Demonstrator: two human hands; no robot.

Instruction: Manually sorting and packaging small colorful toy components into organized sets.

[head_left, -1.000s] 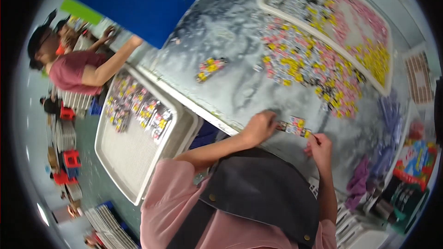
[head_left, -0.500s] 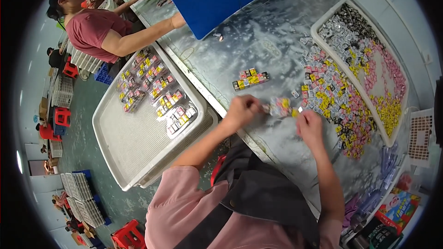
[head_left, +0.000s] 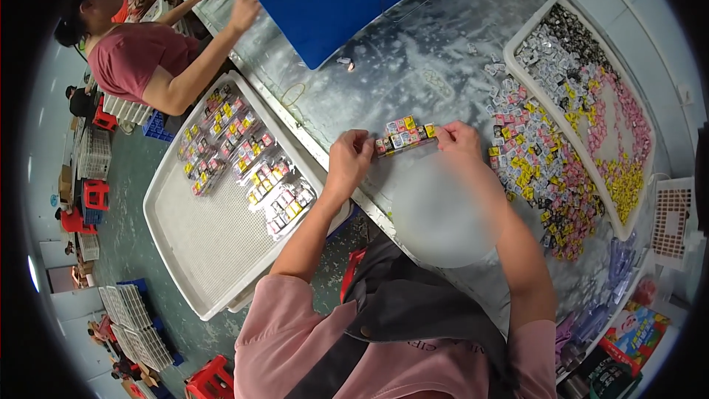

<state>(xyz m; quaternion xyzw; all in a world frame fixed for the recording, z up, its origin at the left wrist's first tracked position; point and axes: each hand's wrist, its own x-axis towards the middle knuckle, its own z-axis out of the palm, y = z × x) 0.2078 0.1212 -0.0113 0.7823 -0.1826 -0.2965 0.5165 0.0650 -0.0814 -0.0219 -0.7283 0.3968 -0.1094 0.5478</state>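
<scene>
A short row of small coloured cubes (head_left: 405, 140) in pink, yellow, white and black lies on the metal-grey tabletop, with a few cubes stacked along its far side. My left hand (head_left: 350, 164) pinches at its left end, thumb and fingers closed. At the right end my right hand (head_left: 459, 139) is closed too, fingertips pressed on the last cubes. Whether a clear wrap surrounds the row is too small to tell. A heap of loose small cubes (head_left: 528, 155) spreads just right of my right hand. A blurred patch hides the table below my right wrist.
A white tray (head_left: 635, 210) of sorted loose pieces borders the heap on the right. Left of the table edge, a white perforated tray (head_left: 196, 251) holds several clear-wrapped cube packs (head_left: 233, 129). A blue panel (head_left: 347, 0) stands beyond. A co-worker (head_left: 148, 59) sits at the far left.
Both hands have moved farther forward, from a blurred bundle of cubes held nearer me to the row on the table. The co-worker's hand has come back from the blue panel and risen.
</scene>
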